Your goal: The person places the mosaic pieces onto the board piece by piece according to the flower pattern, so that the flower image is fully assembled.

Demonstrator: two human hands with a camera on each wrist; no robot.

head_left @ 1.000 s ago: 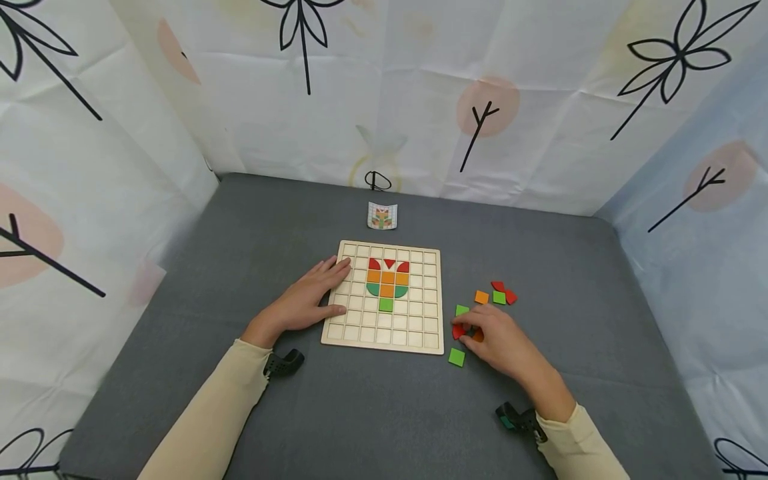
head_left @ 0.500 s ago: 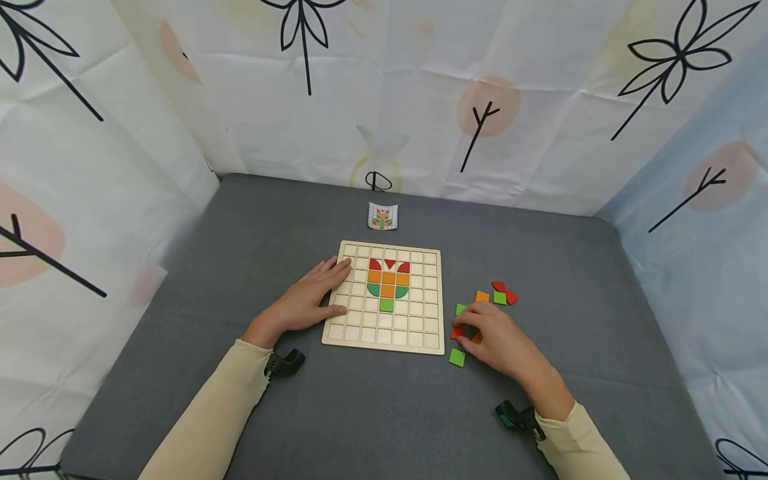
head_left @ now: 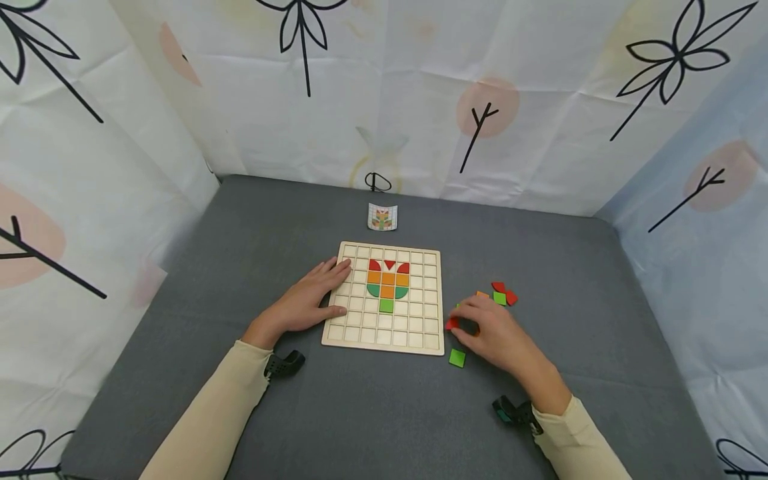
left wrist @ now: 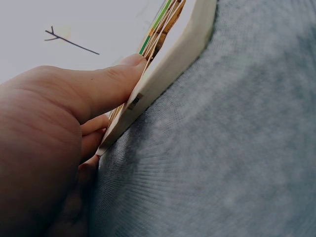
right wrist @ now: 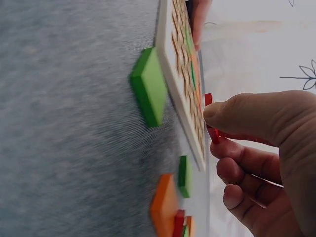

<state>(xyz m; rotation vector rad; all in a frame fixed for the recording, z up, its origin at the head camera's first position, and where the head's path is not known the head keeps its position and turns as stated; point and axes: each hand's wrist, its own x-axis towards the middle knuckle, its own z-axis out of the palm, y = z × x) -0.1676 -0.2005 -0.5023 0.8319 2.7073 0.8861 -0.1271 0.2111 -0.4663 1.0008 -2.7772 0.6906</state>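
Note:
My left hand (head_left: 305,300) rests flat on the left edge of a wooden grid board (head_left: 415,325), fingers extended; in the left wrist view its thumb (left wrist: 111,84) lies over the board's edge. Just off the board's right side, my right hand (head_left: 498,330) pinches a small red tile (right wrist: 213,135) between thumb and forefinger, the other fingers loosely bent. On the grid, red, orange and green tiles form a tulip-like figure, with an orange square (head_left: 387,278) at its middle and a light green square (head_left: 387,305) at the bottom.
A green tile (head_left: 457,358) lies by the board's lower right corner. Beyond the right hand are more loose tiles, among them a green square (head_left: 499,299) and a red piece (head_left: 511,297). A small picture card (head_left: 383,217) lies behind the board on the grey tabletop (head_left: 270,220).
My right hand has shifted slightly left and up toward the board, carrying the red tile away from the loose tiles. The left hand and board stay put.

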